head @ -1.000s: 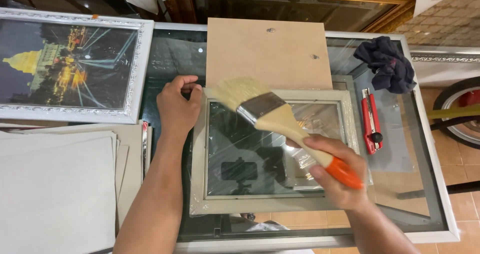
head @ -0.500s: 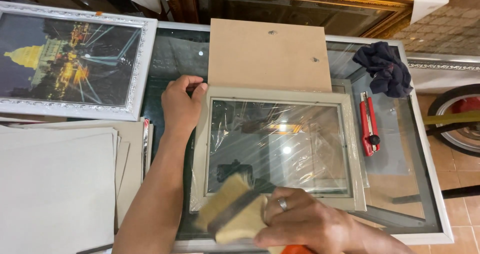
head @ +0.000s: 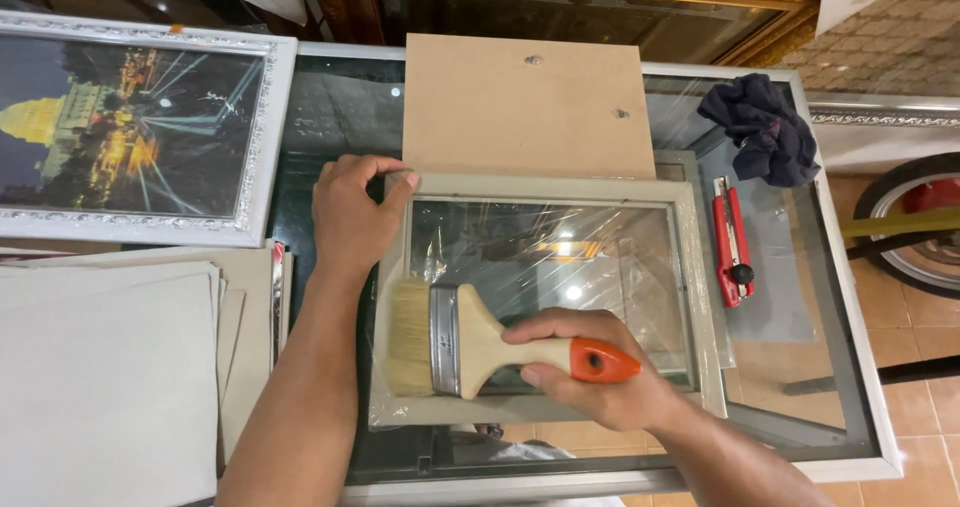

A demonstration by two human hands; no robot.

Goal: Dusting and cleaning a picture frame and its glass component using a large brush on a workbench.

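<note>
A pale grey picture frame (head: 700,297) with glass and clear plastic film lies flat on a glass-topped table (head: 840,367). My left hand (head: 352,217) presses on the frame's upper left corner. My right hand (head: 590,372) grips a wide paintbrush (head: 470,339) by its wooden handle with an orange end. The brush lies across the frame's lower left part, pale bristles pointing left and resting on the left rail.
A brown backing board (head: 525,102) lies beyond the frame. A red utility knife (head: 730,239) and a dark cloth (head: 765,127) sit to the right. A white-framed night-scene picture (head: 130,127) lies at the left, above stacked pale boards (head: 105,367). A wheel (head: 925,222) shows at the right edge.
My right hand swept the brush from the frame's upper middle down to the near edge, then up onto the lower left with bristles pointing left. My left hand stayed on the corner.
</note>
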